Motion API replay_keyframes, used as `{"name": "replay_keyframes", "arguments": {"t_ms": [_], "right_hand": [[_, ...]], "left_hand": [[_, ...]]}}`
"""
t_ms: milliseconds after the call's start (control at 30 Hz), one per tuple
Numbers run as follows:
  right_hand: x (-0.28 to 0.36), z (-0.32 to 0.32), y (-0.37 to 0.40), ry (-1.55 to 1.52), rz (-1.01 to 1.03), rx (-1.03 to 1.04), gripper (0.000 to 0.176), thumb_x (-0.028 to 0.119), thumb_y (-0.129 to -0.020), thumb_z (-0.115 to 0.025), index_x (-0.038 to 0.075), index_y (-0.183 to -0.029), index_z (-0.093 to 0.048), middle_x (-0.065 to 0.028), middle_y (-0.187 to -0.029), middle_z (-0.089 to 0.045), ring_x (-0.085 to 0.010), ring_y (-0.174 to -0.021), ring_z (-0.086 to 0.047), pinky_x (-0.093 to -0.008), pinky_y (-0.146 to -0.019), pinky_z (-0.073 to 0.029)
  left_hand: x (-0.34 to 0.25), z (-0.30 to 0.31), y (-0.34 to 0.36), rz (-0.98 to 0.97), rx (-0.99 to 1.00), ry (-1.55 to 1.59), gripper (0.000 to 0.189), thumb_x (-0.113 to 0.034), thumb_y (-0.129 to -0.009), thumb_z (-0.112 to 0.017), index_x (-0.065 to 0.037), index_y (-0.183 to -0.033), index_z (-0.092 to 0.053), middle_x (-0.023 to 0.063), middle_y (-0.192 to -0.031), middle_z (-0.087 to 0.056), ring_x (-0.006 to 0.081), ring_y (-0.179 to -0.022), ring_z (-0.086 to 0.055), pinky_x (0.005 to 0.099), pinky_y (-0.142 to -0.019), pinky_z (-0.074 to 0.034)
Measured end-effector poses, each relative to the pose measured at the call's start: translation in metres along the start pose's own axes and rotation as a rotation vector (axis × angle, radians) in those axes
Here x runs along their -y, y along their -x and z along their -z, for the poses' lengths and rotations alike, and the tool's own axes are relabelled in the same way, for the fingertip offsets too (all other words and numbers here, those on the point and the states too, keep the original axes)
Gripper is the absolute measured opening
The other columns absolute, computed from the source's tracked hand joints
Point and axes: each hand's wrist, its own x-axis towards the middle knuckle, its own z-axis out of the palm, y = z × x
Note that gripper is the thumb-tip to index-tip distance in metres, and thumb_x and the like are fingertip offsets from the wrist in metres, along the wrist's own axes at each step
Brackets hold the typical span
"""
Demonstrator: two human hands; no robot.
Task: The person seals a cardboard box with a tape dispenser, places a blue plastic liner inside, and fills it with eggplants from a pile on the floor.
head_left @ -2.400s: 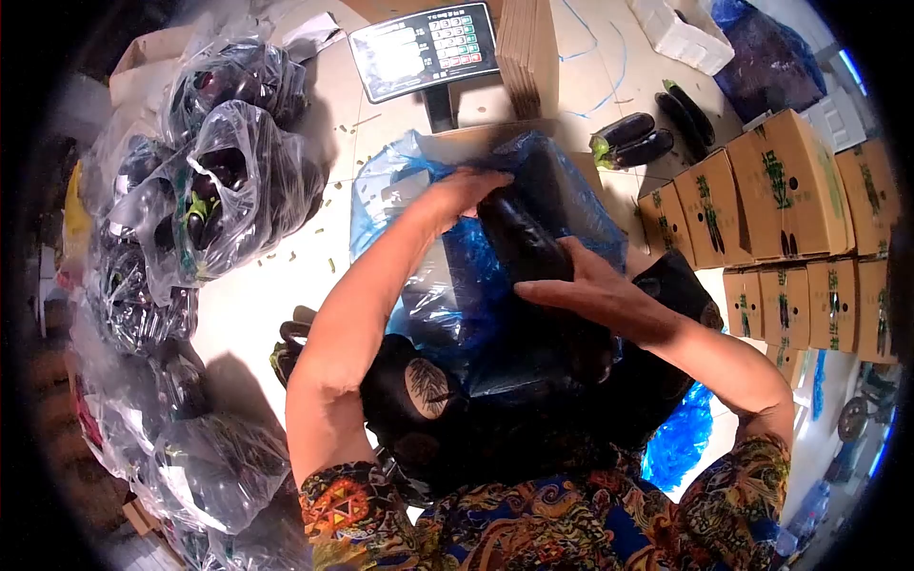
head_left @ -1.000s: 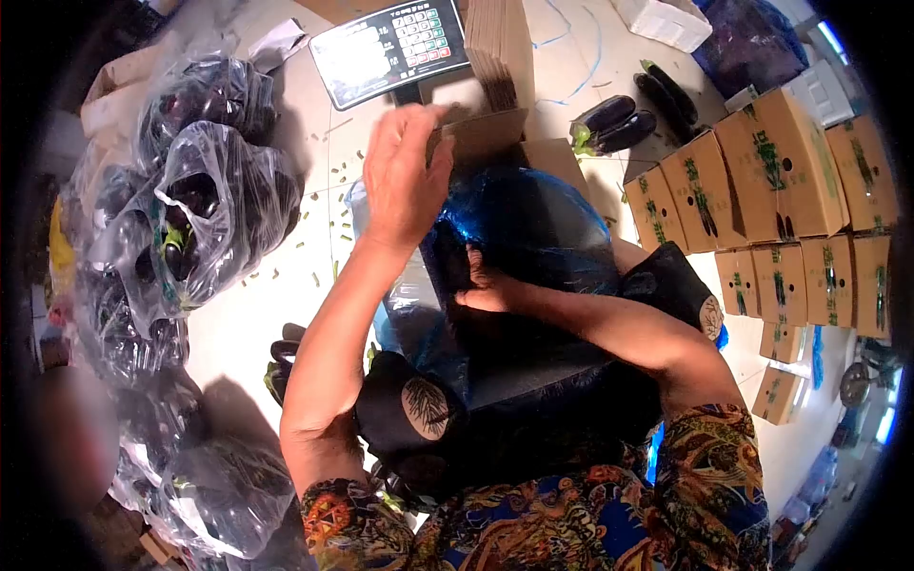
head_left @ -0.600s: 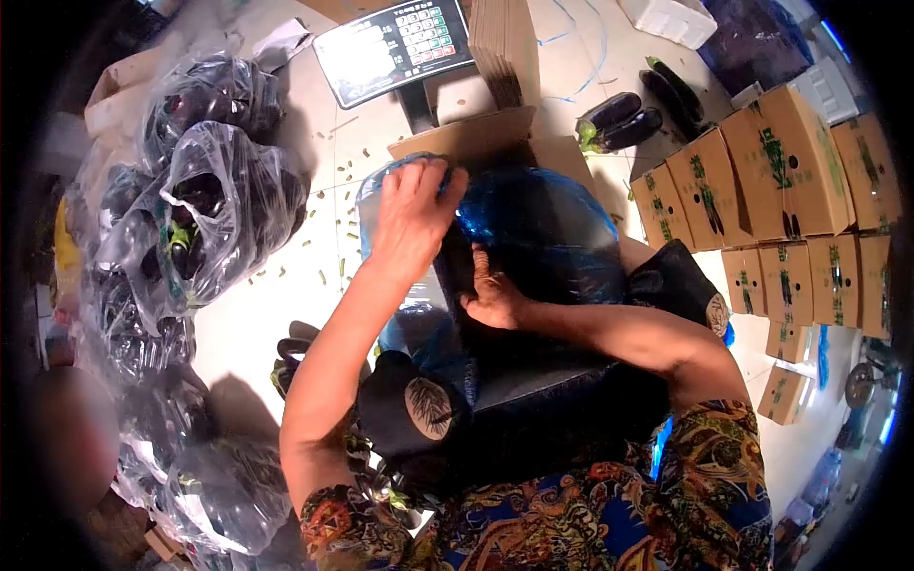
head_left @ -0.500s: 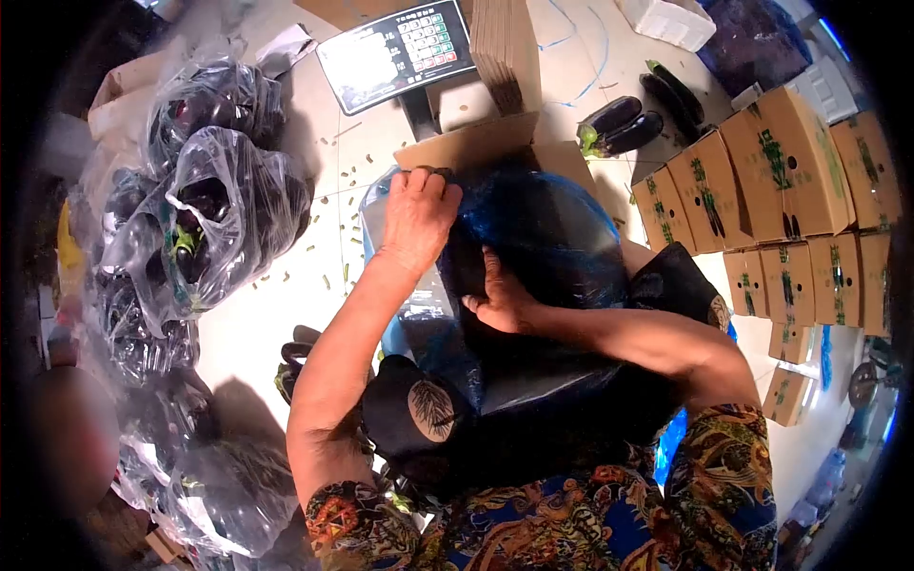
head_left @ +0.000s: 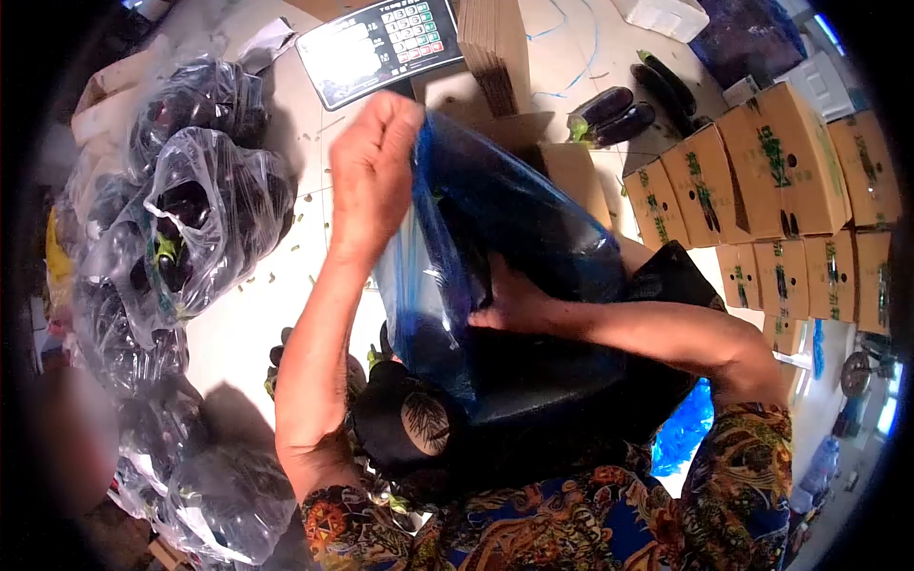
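My left hand (head_left: 374, 176) is closed in a fist on the upper edge of a blue plastic bag (head_left: 533, 171), holding that edge up near the scale. The bag spreads over a cardboard box (head_left: 576, 181), whose flaps show behind it. Inside the mouth of the bag, my right hand (head_left: 519, 300) lies low, thumb up and fingers pointing left, apart from each other and partly in shadow. Dark shapes fill the bag's shaded inside. Black-covered knees (head_left: 376, 409) flank the bag, the left one bearing a round pale patch.
Clear bags of eggplants (head_left: 219, 205) are heaped along the left. A digital scale (head_left: 376, 48) stands at the top, beside folded cardboard (head_left: 493, 57). Loose eggplants (head_left: 614, 116) lie on the floor at upper right. Stacked printed cartons (head_left: 785, 162) line the right side.
My left hand has pulled the bag's edge up and to the left, stretching the blue film. My right hand stays low in the bag's mouth, now more shaded.
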Motion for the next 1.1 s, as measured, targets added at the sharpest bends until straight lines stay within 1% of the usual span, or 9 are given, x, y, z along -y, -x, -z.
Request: {"name": "replay_keyframes", "arguments": {"t_ms": [167, 467, 600, 700, 800, 833, 933, 1000, 1100], "right_hand": [[-0.017, -0.009, -0.034, 0.032, 0.236, -0.069, 0.092, 0.027, -0.074, -0.071, -0.007, -0.14, -0.017, -0.0322, -0.139, -0.032, -0.0462, -0.126, -0.039, -0.0469, -0.106, -0.033], [0.039, 0.035, -0.02, 0.475, -0.177, 0.502, 0.073, 0.023, -0.076, -0.069, -0.004, -0.133, -0.032, -0.0296, -0.133, -0.039, -0.0453, -0.12, -0.044, -0.0482, -0.103, -0.036], [0.068, 0.082, 0.013, 0.608, 0.722, -0.7, 0.051, 0.014, -0.075, -0.071, 0.004, -0.119, -0.049, -0.0221, -0.118, -0.049, -0.0387, -0.106, -0.051, -0.046, -0.085, -0.046], [0.051, 0.113, -0.012, 0.581, 0.582, -0.86, 0.038, 0.018, -0.081, -0.064, 0.001, -0.114, -0.054, -0.0225, -0.108, -0.054, -0.0301, -0.097, -0.058, -0.0426, -0.073, -0.05], [0.016, 0.144, -0.036, -0.182, 0.179, -0.371, 0.024, 0.017, -0.087, -0.058, 0.005, -0.107, -0.062, -0.0149, -0.088, -0.062, -0.0217, -0.079, -0.061, -0.0378, -0.067, -0.051], [0.045, 0.165, -0.02, 0.02, 0.305, -0.433, 0.02, 0.018, -0.092, -0.051, 0.007, -0.099, -0.066, -0.0079, -0.071, -0.062, -0.0135, -0.065, -0.057, -0.0325, -0.061, -0.049], [0.041, 0.213, -0.011, -0.653, 0.354, -0.436, 0.017, 0.006, -0.092, -0.047, 0.0, -0.094, -0.063, -0.0017, -0.078, -0.062, -0.0084, -0.066, -0.054, -0.0222, -0.057, -0.044], [0.03, 0.229, -0.021, -0.654, 0.258, -0.492, 0.017, 0.003, -0.09, -0.047, 0.001, -0.096, -0.063, 0.0005, -0.076, -0.059, -0.0071, -0.062, -0.049, -0.0219, -0.053, -0.039], [0.025, 0.232, -0.034, -0.466, 0.257, -0.504, 0.016, 0.005, -0.09, -0.049, 0.001, -0.094, -0.064, 0.0012, -0.075, -0.057, -0.0064, -0.062, -0.048, -0.0215, -0.052, -0.037]], "left_hand": [[-0.022, 0.014, -0.012, 0.11, 0.021, 0.047, 0.021, -0.016, -0.094, -0.055, -0.002, -0.078, -0.057, -0.0051, -0.063, -0.046, 0.0054, -0.061, -0.041, 0.0221, -0.057, -0.036], [0.004, 0.031, -0.012, 0.169, 0.072, -0.025, 0.019, -0.02, -0.093, -0.058, -0.002, -0.087, -0.061, -0.0071, -0.068, -0.046, 0.0042, -0.065, -0.038, 0.021, -0.058, -0.033], [0.001, 0.033, -0.019, 0.105, 0.176, -0.049, 0.018, -0.022, -0.093, -0.058, -0.005, -0.09, -0.064, -0.0066, -0.074, -0.053, 0.0034, -0.07, -0.045, 0.0199, -0.063, -0.037], [-0.011, 0.026, -0.023, 0.069, 0.287, -0.056, 0.018, -0.021, -0.093, -0.057, -0.005, -0.089, -0.064, -0.0064, -0.075, -0.054, 0.0032, -0.07, -0.045, 0.0201, -0.063, -0.037], [-0.004, 0.034, -0.028, 0.052, 0.393, -0.083, 0.014, -0.016, -0.091, -0.059, -0.004, -0.088, -0.064, -0.0069, -0.074, -0.054, 0.0029, -0.068, -0.045, 0.0193, -0.061, -0.036], [-0.002, 0.041, -0.028, 0.071, 0.424, -0.101, 0.013, -0.015, -0.09, -0.059, -0.003, -0.088, -0.064, -0.007, -0.073, -0.053, 0.0028, -0.068, -0.045, 0.0192, -0.061, -0.036], [0.006, 0.066, -0.031, 0.272, 0.633, -0.166, 0.01, -0.012, -0.086, -0.065, -0.003, -0.087, -0.066, -0.0064, -0.071, -0.055, 0.003, -0.065, -0.046, 0.0199, -0.058, -0.036], [0.021, 0.084, -0.036, 0.383, 0.821, -0.326, 0.013, -0.017, -0.086, -0.067, -0.003, -0.086, -0.066, -0.0055, -0.072, -0.056, 0.0037, -0.067, -0.048, 0.0203, -0.06, -0.038], [0.035, 0.092, -0.036, 0.419, 0.549, -0.147, 0.016, -0.019, -0.085, -0.067, -0.003, -0.088, -0.066, -0.0044, -0.078, -0.055, 0.0064, -0.075, -0.048, 0.023, -0.069, -0.04]]}}
